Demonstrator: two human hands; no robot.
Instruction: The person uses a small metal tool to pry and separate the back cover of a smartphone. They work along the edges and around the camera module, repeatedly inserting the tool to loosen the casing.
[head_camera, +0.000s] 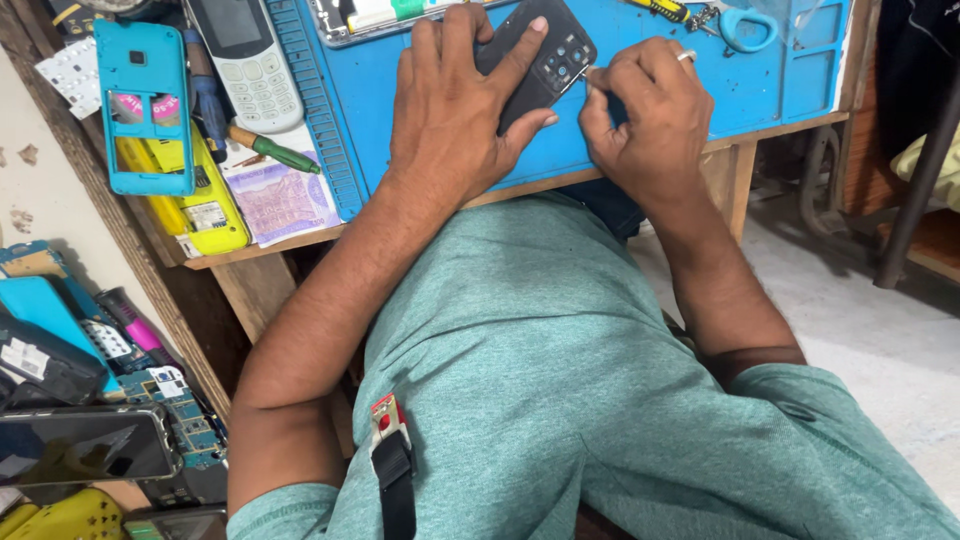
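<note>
A black smartphone (545, 60) lies back-up on a blue work mat (640, 120), its camera block toward the right. My left hand (455, 105) lies flat over the phone and presses it down, fingers spread across its back. My right hand (645, 115), with a ring on one finger, pinches a thin metal tool (591, 72) whose tip touches the phone's edge by the camera block. Most of the phone's body is hidden under my left hand.
Left of the mat lie a white keypad phone (245, 60), a turquoise phone frame (145, 105), a yellow phone shell (205, 205), a green-handled screwdriver (270, 150) and a keypad sheet. Blue-handled scissors (745, 28) sit at the back right. Phone parts are piled at lower left.
</note>
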